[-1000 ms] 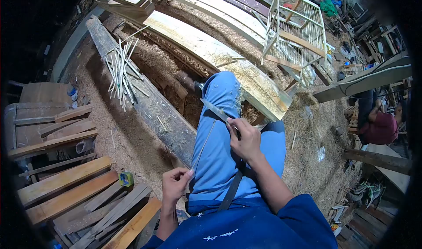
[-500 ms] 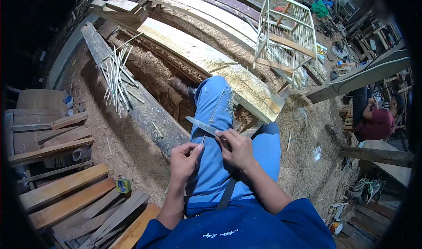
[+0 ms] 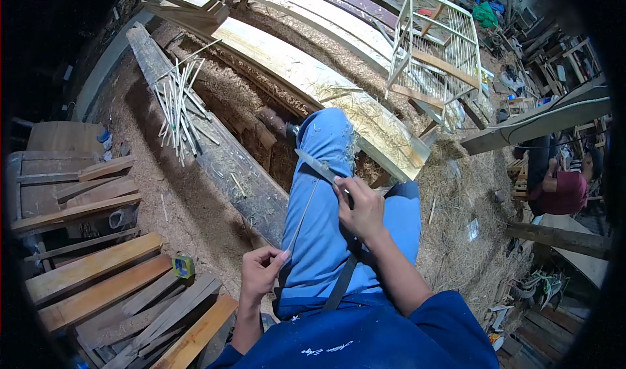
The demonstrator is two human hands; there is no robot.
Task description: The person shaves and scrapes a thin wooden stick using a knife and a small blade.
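My left hand (image 3: 263,271) pinches the lower end of a thin stick (image 3: 302,218) over my thigh. My right hand (image 3: 360,207) is wrapped round the handle of a knife (image 3: 315,165), its blade pointing up and to the left across my knee. The stick's upper end meets the blade from below. Pale shavings cling to the side of my trouser knee. To the left, a bundle of thin sticks (image 3: 180,105) lies on a grey weathered plank (image 3: 229,167).
A wide pale board (image 3: 280,62) with shavings runs behind my knee. A slatted wooden cage (image 3: 438,56) stands at the upper right. Several boards (image 3: 98,265) and a yellow-blue box (image 3: 183,266) lie at the left. Another person (image 3: 562,190) sits at the far right.
My left hand has pulled down and left, toward my body, so more of the stick shows below the blade. The knife hand has shifted slightly right, with the view also shifting.
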